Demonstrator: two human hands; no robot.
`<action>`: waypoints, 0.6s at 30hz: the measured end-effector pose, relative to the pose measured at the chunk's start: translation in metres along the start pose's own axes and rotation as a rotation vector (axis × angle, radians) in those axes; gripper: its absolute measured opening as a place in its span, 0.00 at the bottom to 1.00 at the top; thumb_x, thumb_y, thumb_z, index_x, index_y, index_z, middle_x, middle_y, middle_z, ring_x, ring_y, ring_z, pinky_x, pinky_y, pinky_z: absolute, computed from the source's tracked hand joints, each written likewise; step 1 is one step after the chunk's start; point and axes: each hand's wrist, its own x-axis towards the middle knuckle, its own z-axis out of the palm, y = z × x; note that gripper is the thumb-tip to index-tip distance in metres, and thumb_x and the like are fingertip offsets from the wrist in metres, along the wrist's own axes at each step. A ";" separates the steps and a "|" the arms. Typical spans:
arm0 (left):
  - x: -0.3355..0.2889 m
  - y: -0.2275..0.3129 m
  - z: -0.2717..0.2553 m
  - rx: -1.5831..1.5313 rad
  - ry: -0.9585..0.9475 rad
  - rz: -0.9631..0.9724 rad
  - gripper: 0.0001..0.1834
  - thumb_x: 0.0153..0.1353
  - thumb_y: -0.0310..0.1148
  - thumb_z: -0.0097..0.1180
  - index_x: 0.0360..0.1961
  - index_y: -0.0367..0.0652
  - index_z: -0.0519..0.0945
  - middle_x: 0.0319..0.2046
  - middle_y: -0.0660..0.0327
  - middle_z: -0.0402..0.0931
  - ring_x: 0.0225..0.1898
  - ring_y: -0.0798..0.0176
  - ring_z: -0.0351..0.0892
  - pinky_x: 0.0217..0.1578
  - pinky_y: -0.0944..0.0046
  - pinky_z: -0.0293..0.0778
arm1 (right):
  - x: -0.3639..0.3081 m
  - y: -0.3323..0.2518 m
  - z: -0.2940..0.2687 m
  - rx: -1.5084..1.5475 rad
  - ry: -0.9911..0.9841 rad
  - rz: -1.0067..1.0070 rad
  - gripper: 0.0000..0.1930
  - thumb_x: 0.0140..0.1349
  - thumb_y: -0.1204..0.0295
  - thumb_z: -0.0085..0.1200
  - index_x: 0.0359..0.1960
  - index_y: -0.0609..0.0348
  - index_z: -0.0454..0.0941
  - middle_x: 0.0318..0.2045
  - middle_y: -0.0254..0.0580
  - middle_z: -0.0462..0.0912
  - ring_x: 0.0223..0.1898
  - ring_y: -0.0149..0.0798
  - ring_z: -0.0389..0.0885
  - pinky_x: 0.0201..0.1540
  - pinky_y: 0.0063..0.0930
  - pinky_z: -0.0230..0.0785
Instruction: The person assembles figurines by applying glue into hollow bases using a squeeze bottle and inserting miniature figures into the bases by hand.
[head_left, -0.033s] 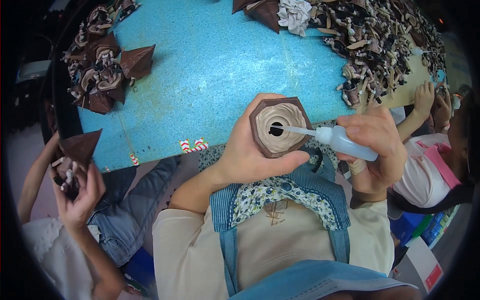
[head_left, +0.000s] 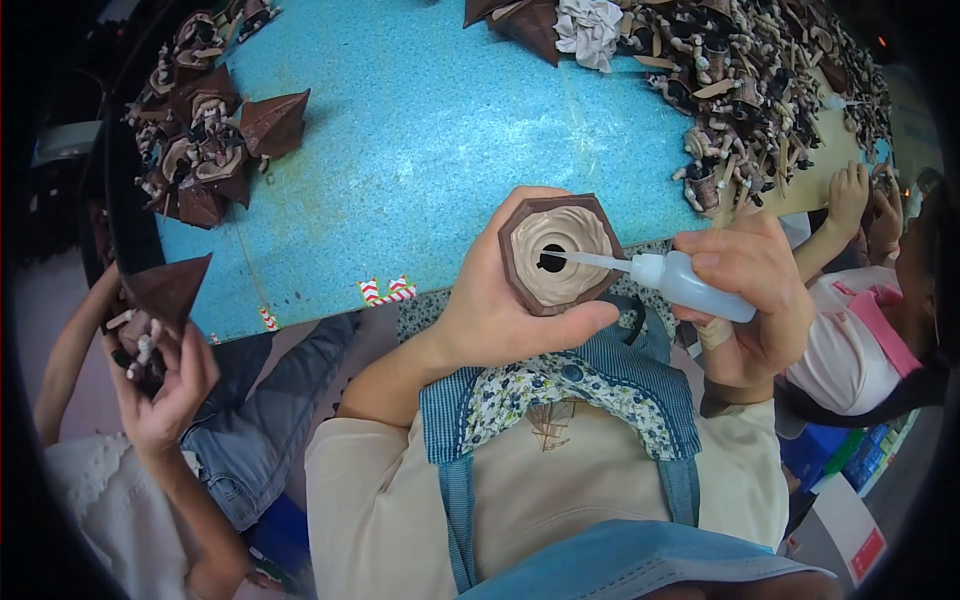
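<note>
Holding: left hand (head_left: 485,305) curls round six-sided brown bowl (head_left: 547,284) | right hand (head_left: 755,278) pinches squeeze bottle (head_left: 692,285), spout (head_left: 600,260) at dark hole (head_left: 552,263) | nothing seen inside yet

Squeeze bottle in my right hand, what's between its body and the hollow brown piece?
In the head view, the white cap and thin nozzle span the stretch from the squeeze bottle's body to the hollow brown piece.
</note>
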 end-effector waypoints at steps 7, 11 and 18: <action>0.001 0.000 0.004 -0.026 -0.009 -0.017 0.37 0.44 0.29 0.72 0.53 0.37 0.63 0.44 0.59 0.74 0.47 0.68 0.73 0.50 0.66 0.69 | -0.002 0.001 -0.003 0.017 -0.017 0.006 0.16 0.53 0.64 0.64 0.38 0.59 0.74 0.31 0.48 0.82 0.32 0.43 0.79 0.36 0.35 0.66; 0.001 -0.001 0.005 -0.032 0.015 -0.032 0.37 0.44 0.29 0.72 0.53 0.37 0.64 0.44 0.60 0.74 0.48 0.69 0.73 0.50 0.66 0.69 | -0.003 0.005 -0.002 0.008 -0.010 0.008 0.16 0.53 0.64 0.64 0.38 0.59 0.74 0.31 0.47 0.82 0.33 0.43 0.79 0.36 0.35 0.66; 0.002 0.007 0.002 0.078 0.111 -0.120 0.34 0.43 0.31 0.74 0.50 0.37 0.67 0.41 0.60 0.76 0.43 0.70 0.76 0.46 0.68 0.71 | -0.019 0.030 0.006 0.394 0.225 0.168 0.20 0.53 0.71 0.64 0.44 0.65 0.70 0.36 0.48 0.78 0.31 0.39 0.78 0.34 0.29 0.69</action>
